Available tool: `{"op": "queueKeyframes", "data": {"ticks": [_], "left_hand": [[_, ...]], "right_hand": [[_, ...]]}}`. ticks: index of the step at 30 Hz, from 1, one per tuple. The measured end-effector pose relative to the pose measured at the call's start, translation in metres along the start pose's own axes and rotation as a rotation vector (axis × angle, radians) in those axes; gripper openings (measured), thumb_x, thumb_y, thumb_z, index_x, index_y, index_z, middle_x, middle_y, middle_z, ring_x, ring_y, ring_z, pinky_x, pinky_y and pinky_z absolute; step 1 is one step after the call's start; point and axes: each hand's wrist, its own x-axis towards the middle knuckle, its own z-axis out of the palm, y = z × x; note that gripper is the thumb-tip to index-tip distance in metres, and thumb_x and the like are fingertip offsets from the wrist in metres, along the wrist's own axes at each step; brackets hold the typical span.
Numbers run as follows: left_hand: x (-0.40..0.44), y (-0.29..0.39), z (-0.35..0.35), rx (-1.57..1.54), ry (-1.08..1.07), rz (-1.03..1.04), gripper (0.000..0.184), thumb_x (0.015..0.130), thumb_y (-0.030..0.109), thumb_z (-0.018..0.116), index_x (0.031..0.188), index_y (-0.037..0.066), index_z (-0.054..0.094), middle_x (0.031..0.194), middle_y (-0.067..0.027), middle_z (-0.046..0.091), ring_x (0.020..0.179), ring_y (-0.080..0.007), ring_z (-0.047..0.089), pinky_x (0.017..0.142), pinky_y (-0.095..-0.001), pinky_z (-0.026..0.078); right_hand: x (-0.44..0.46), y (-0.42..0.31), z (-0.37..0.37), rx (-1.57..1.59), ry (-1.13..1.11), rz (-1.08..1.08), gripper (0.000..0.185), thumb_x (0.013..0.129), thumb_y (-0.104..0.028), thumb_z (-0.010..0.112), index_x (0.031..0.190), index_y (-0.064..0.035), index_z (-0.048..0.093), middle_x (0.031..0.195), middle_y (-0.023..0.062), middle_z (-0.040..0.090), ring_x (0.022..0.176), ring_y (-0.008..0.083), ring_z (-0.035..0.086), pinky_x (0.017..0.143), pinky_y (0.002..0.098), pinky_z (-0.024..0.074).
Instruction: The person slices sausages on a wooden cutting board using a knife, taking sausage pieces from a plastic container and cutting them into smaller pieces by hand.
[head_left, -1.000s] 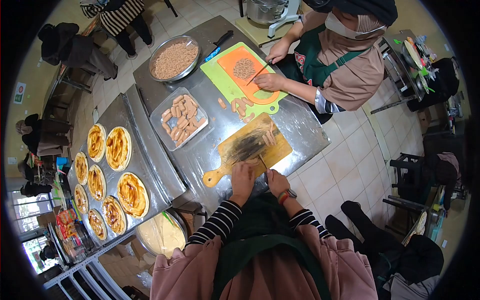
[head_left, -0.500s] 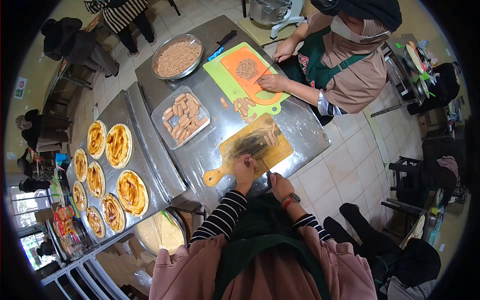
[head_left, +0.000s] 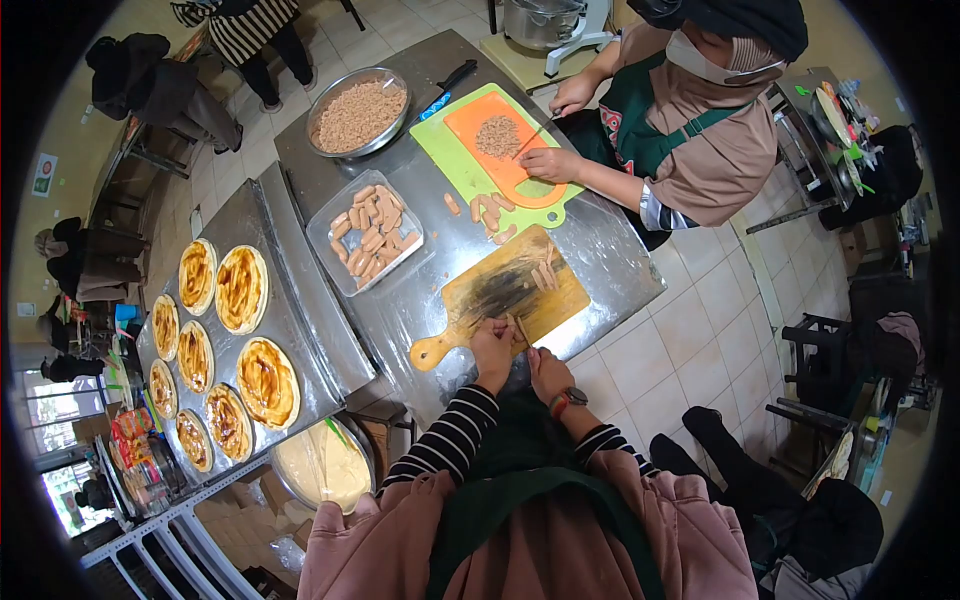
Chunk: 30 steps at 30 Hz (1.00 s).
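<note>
A wooden cutting board [head_left: 470, 300] with a dark stain lies at the near edge of the metal table. My left hand [head_left: 493, 352] is closed on a piece of sausage [head_left: 515, 327] on the board. Just right of it, my right hand [head_left: 550, 376] grips a knife [head_left: 524, 332], its blade against the piece. Sausage strips [head_left: 545, 272] rest on the upper right of the board. Beyond the board are a clear tub of sausages [head_left: 370, 233] and a few loose sausages [head_left: 491, 212].
A co-worker [head_left: 690, 130] cuts on an orange board [head_left: 480, 110] over a green one [head_left: 440, 145]. A steel bowl [head_left: 357, 113] of chopped pieces and another knife [head_left: 447, 86] stand at the back. Round topped doughs [head_left: 241, 290] lie on the left table [head_left: 290, 330].
My right hand and knife have shifted slightly left, closer to my left hand. The blade now meets the sausage piece. The co-worker's hands have moved little.
</note>
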Motion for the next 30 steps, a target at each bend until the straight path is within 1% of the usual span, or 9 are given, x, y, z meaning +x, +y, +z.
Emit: {"op": "queueKeyframes", "data": {"ticks": [3,9,11,14,18,21,23,27,30], "left_hand": [[0.0,0.002,-0.001,-0.045,-0.026,-0.024,0.009,0.074,0.006,0.063,0.077,-0.001,0.058,0.065,-0.0103,0.061,0.058,-0.0185,0.059,0.054,-0.0288,0.046],[-0.001,0.003,-0.001,-0.012,-0.015,0.049,0.009,0.075,0.007,0.062,0.075,-0.001,0.058,0.066,-0.0117,0.061,0.057,-0.019,0.059,0.054,-0.0298,0.046],[0.0,0.0,0.0,0.083,0.003,0.141,0.008,0.076,0.004,0.061,0.076,-0.002,0.056,0.062,-0.0083,0.059,0.053,-0.0132,0.057,0.049,-0.0259,0.046],[0.002,-0.01,0.002,0.106,0.009,0.19,0.007,0.076,0.003,0.061,0.076,-0.002,0.057,0.061,-0.008,0.058,0.053,-0.0132,0.057,0.049,-0.0261,0.045],[0.005,-0.01,0.003,0.12,-0.002,0.147,0.006,0.076,0.003,0.06,0.077,-0.002,0.057,0.061,-0.0077,0.058,0.052,-0.0134,0.056,0.048,-0.026,0.044],[0.004,-0.008,0.0,0.125,-0.034,0.153,0.006,0.076,0.002,0.06,0.077,-0.002,0.057,0.061,-0.008,0.058,0.052,-0.0134,0.056,0.047,-0.0259,0.044],[0.003,-0.004,0.0,0.058,-0.052,0.051,0.006,0.074,0.005,0.06,0.075,-0.001,0.057,0.066,-0.0137,0.06,0.059,-0.0235,0.059,0.056,-0.0326,0.046],[0.003,-0.005,0.001,0.013,-0.022,0.062,0.007,0.074,0.004,0.059,0.075,-0.002,0.057,0.064,-0.0136,0.06,0.058,-0.0226,0.059,0.055,-0.0324,0.046],[0.0,-0.008,0.004,0.024,-0.032,0.037,0.007,0.075,0.004,0.059,0.075,-0.002,0.056,0.064,-0.0138,0.059,0.058,-0.0225,0.059,0.055,-0.0324,0.046]], "right_hand": [[-0.003,-0.004,-0.006,0.013,-0.015,0.001,0.044,0.091,-0.039,0.028,0.09,0.0,0.05,0.076,0.0253,0.059,0.072,0.0415,0.057,0.065,0.05,0.0442],[-0.007,-0.007,-0.004,0.019,0.017,-0.009,0.043,0.091,-0.038,0.028,0.089,-0.0008,0.049,0.075,0.0248,0.059,0.073,0.0418,0.057,0.065,0.051,0.0438],[-0.008,-0.007,-0.003,0.042,0.035,-0.041,0.043,0.091,-0.038,0.028,0.089,-0.001,0.049,0.075,0.0249,0.059,0.073,0.0418,0.057,0.065,0.051,0.0438],[-0.005,-0.007,-0.002,0.007,-0.033,0.011,0.043,0.091,-0.039,0.024,0.094,-0.0054,0.05,0.081,0.0228,0.059,0.076,0.0412,0.056,0.066,0.0494,0.0443],[-0.001,-0.011,-0.002,-0.009,-0.033,0.024,0.043,0.091,-0.038,0.025,0.093,-0.0043,0.051,0.081,0.0231,0.059,0.076,0.041,0.056,0.067,0.049,0.0445],[0.006,-0.009,0.005,0.008,0.009,-0.022,0.043,0.092,-0.038,0.026,0.091,-0.0033,0.051,0.081,0.0229,0.059,0.076,0.0405,0.057,0.067,0.0485,0.0448],[0.01,-0.012,0.001,-0.015,-0.031,0.016,0.042,0.091,-0.037,0.027,0.09,-0.0027,0.052,0.081,0.0229,0.059,0.076,0.0398,0.057,0.066,0.0478,0.0453],[-0.002,-0.008,-0.001,-0.02,-0.006,-0.015,0.041,0.091,-0.037,0.028,0.091,-0.0033,0.051,0.079,0.0226,0.06,0.075,0.0392,0.058,0.065,0.0474,0.0458],[-0.015,-0.004,-0.008,-0.119,0.02,-0.008,0.039,0.091,-0.038,0.03,0.093,-0.0038,0.051,0.076,0.0217,0.06,0.072,0.0387,0.058,0.063,0.0472,0.0463]]}}
